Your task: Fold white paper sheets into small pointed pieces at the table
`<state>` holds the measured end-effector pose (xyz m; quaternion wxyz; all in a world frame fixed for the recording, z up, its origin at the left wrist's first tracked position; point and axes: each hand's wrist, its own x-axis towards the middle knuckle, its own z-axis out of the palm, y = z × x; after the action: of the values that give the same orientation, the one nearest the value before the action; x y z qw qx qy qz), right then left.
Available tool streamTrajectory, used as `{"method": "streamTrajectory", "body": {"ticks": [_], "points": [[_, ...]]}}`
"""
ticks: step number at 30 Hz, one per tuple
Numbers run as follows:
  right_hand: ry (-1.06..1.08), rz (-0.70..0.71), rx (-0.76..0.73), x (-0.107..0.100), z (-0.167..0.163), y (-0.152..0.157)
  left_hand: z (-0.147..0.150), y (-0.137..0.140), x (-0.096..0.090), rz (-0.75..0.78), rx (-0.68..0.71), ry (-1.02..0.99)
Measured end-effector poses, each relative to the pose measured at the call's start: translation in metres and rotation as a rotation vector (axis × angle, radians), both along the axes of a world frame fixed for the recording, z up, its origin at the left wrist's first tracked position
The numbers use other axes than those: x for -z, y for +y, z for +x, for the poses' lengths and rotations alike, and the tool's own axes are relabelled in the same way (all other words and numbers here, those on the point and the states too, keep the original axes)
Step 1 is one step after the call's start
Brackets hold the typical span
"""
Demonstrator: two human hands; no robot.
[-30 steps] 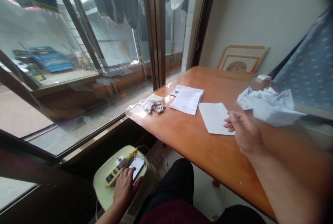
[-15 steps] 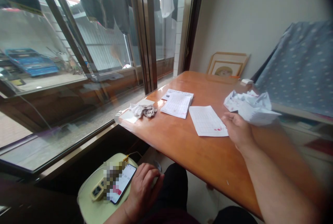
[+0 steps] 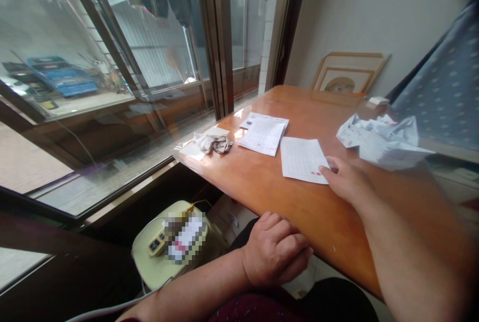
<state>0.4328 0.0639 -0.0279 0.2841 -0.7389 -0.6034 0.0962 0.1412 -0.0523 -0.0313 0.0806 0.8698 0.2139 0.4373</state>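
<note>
Handling the written sheet seems to be your step, as seen from your head. It lies flat on the counter, its near right corner by two red marks at your right hand. Your thumb touches that corner and your fingers curl beside it; I can't tell if they pinch it. Lifting it would call for a soft squeeze there. Your left hand is curled near the counter's edge, away from the sheet; its palm is hidden, so I can't tell if it holds anything.
</note>
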Motion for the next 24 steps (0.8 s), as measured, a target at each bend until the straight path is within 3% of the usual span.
{"method": "streamTrajectory", "body": {"ticks": [4,10,18,24], "points": [[0.055,0.022,0.068,0.001,-0.001,0.003,0.017,0.004,-0.015,0.03,0.052,0.017],[0.149,0.151,0.173,-0.006,0.0,0.006,0.026,0.024,-0.036,-0.066,0.033,0.119],[0.32,0.27,0.225,-0.018,0.0,0.007,0.031,0.098,-0.025,-0.252,-0.305,0.212],[0.421,0.282,0.216,-0.021,-0.007,0.007,0.041,0.117,-0.031,-0.303,-0.407,0.366]]}}
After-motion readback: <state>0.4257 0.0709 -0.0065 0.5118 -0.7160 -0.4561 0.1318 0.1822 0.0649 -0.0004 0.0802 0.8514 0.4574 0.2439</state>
